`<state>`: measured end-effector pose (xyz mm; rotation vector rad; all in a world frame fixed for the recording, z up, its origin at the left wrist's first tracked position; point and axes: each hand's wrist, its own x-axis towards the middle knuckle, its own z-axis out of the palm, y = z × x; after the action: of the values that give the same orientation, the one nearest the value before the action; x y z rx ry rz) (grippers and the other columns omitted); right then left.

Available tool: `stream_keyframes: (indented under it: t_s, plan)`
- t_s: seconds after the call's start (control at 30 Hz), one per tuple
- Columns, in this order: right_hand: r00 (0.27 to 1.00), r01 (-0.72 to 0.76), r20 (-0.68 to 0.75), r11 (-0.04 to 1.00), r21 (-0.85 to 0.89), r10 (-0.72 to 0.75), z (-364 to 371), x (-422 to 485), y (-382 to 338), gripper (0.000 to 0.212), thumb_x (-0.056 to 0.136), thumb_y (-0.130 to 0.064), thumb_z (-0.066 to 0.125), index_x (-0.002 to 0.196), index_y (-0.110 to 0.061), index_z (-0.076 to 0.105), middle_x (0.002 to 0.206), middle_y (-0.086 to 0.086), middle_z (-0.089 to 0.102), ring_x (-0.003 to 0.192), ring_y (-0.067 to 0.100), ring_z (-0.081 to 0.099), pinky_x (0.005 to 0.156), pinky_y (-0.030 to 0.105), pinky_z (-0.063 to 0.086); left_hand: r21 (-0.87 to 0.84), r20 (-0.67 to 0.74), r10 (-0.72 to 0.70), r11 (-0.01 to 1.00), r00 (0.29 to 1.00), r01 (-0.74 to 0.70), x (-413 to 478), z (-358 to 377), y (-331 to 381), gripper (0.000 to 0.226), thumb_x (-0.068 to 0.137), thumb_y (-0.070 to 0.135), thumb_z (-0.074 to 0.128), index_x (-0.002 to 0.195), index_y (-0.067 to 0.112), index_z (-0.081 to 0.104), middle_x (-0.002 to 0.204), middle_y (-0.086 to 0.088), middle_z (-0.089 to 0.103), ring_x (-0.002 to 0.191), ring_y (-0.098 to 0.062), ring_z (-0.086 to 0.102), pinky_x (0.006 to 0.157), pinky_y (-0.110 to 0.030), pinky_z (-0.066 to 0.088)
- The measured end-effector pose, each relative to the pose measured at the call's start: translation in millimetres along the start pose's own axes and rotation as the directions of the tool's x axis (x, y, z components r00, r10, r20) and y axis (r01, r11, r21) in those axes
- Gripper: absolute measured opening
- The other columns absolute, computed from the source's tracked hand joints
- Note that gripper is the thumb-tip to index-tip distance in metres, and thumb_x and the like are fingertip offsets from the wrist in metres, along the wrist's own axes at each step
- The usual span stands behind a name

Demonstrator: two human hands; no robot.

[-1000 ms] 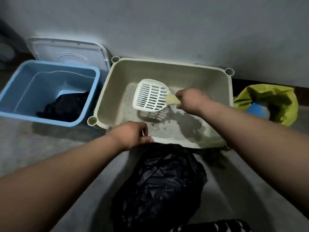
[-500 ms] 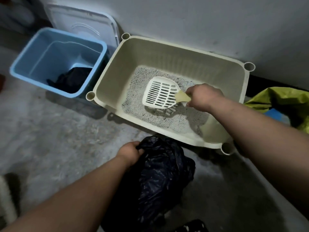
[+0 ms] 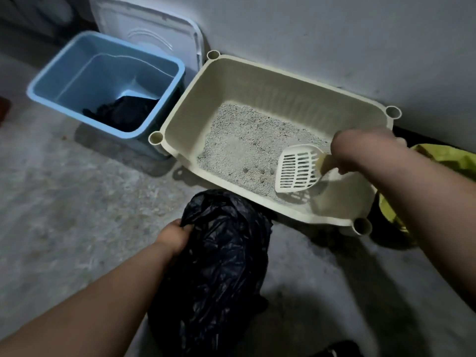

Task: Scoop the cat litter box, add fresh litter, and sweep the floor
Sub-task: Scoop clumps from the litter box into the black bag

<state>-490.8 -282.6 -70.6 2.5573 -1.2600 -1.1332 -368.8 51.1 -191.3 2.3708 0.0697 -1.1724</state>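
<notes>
Scoop (image 3: 298, 168), slotted plastic, in right grip (image 3: 353, 150) over gritty litter (image 3: 244, 140); crinkled black bag (image 3: 224, 253) in left grip (image 3: 172, 235).

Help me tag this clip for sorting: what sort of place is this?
Probably a home utility corner: a litter box set against a bare wall, a bin beside it, and a rough concrete floor.

Right hand (image 3: 360, 148) grips the scoop (image 3: 298, 168) over litter (image 3: 244, 140) in the box (image 3: 257, 81); left hand (image 3: 172, 235) clutches a black bag (image 3: 221, 253) (blue bin (image 3: 59, 70) beside the box).
</notes>
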Motion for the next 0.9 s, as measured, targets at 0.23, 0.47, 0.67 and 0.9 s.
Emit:
stream_keyframes:
  t_s: [0.23,0.47,0.67,0.9]
  plan:
    - [0.99,0.14,-0.041,0.973,0.182,-0.135,53.1,14.2,-39.1,0.012,0.074,-0.016,0.064,0.086,-0.018,0.064,0.083,0.001,0.059,0.076,0.024,0.057,0.068,0.029,0.044,-0.364,0.188,-0.002,0.929,0.982,0.071,-21.9,3.8,-4.1,0.033,0.078,0.004,0.072,0.109,0.007,0.059,0.1,-0.018,0.068,0.084,-0.034,0.066,0.073,-0.038,0.056]
    - [0.984,0.176,-0.066,0.862,0.475,-0.165,80.0,16.1,-86.7,0.014,0.087,-0.018,0.057,0.099,-0.014,0.064,0.1,0.007,0.065,0.082,0.024,0.054,0.073,0.027,0.042,-0.337,0.224,0.057,0.941,0.973,0.023,-27.2,-10.0,-13.9,0.025,0.079,0.001,0.07,0.102,0.007,0.061,0.094,-0.017,0.068,0.078,-0.03,0.065,0.067,-0.03,0.058]
    - [0.986,0.168,-0.081,0.816,0.554,-0.148,76.2,7.9,-80.2,0.025,0.08,-0.013,0.06,0.103,-0.02,0.067,0.104,0.004,0.067,0.094,0.024,0.059,0.078,0.029,0.047,-0.248,0.161,0.116,0.966,0.98,-0.074,-15.6,-15.8,-28.9,0.011,0.093,0.015,0.056,0.103,0.012,0.059,0.103,-0.018,0.068,0.095,-0.034,0.065,0.09,-0.047,0.052]
    - [0.987,0.161,-0.119,0.65,0.742,-0.108,92.6,-5.5,-75.5,0.033,0.078,-0.013,0.071,0.111,-0.017,0.068,0.102,0.003,0.068,0.091,0.02,0.059,0.077,0.025,0.042,-0.367,0.196,0.126,0.929,0.973,-0.046,-20.8,-15.9,-20.6,0.017,0.096,0.012,0.05,0.111,0.009,0.057,0.095,-0.013,0.066,0.085,-0.028,0.063,0.077,-0.032,0.051]
